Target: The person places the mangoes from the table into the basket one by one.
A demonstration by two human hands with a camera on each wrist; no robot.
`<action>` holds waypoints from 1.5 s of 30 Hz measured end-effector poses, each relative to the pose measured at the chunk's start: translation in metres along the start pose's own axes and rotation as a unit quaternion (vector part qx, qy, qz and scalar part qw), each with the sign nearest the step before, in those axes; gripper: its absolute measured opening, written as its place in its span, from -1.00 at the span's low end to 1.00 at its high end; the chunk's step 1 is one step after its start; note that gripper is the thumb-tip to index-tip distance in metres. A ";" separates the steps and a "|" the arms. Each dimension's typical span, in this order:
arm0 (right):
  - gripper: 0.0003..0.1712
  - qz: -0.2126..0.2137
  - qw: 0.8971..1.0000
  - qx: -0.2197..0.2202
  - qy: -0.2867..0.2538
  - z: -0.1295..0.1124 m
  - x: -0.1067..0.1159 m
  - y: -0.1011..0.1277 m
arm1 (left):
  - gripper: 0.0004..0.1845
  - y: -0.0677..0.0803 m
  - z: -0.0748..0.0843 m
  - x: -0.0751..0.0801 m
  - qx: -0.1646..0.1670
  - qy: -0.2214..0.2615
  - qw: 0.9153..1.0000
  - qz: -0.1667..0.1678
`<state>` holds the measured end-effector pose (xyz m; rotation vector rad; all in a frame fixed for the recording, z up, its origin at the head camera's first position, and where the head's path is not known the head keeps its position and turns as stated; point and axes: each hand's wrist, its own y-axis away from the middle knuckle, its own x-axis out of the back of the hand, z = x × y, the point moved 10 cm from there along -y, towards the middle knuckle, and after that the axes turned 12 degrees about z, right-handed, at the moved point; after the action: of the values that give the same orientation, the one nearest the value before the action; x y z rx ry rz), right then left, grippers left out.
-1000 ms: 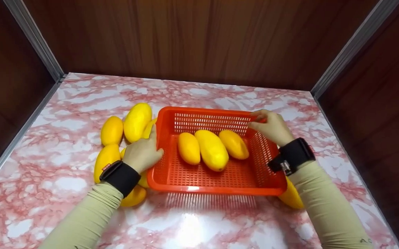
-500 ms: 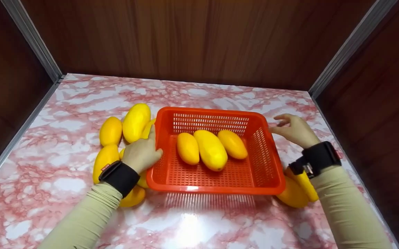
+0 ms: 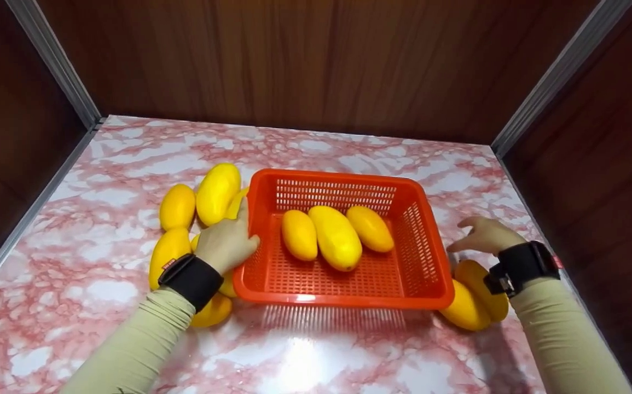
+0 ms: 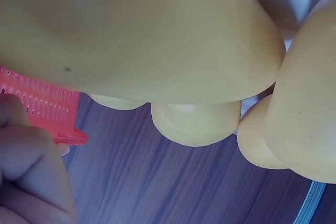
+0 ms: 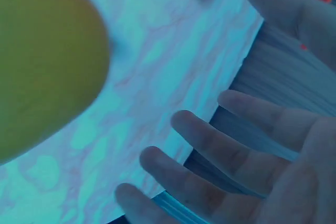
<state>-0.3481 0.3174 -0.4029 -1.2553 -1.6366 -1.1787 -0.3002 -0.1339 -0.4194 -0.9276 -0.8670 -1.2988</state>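
While I watch from the head view, the left hand [image 3: 227,241] rests against the left wall of the orange basket [image 3: 425,241], thumb on the rim, fingers loosely bent along the outside; from the left wrist view the fingers curl beside the basket edge [image 4: 50,114], but I cannot tell whether they truly grip it. Right hand [image 3: 484,235] hovers low over the marble table [image 3: 75,306], just right of the basket, fingers spread and relaxed, holding nothing; the right wrist view confirms splayed fingers [image 5: 210,145] above the tabletop.

Basket sits mid-table, upright. Three yellow mangoes lie inside it side by side: a small one [image 3: 299,234] on the left, a large one [image 3: 336,237] in the middle, a darker one [image 3: 370,228] on the right.

Two mangoes [image 3: 474,295] lie on the table at the basket's near right corner, touching each other, directly below the right wrist. A cluster of mangoes [image 3: 195,202] lies left of the basket, around and under the left hand.

Dark wood panels [image 3: 316,60] wall the table on three sides.
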 end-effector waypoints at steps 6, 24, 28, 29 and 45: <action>0.09 -0.035 0.999 0.000 0.036 0.011 -0.012 0.005 | -0.08 0.000 0.001 0.000 0.001 0.000 1.000 0.003; 0.11 -0.071 0.996 -0.007 0.046 0.033 -0.034 0.013 | -0.09 0.000 -0.001 -0.001 0.003 -0.005 1.000 -0.001; 0.11 -0.074 0.996 -0.007 0.041 0.037 -0.038 0.012 | -0.09 0.000 0.000 0.001 0.001 -0.006 1.000 0.001; 0.10 -0.076 0.996 -0.007 0.039 0.037 -0.040 0.012 | -0.09 0.000 0.000 0.001 0.000 -0.007 1.000 0.004; -0.05 -0.084 0.996 0.008 0.035 0.039 -0.046 0.014 | -0.09 0.000 -0.001 0.000 -0.001 -0.008 1.000 0.012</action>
<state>-0.3248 0.3433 -0.4539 -1.0710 -1.7213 -1.2938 -0.3005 -0.1347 -0.4195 -0.9496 -0.8643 -1.2736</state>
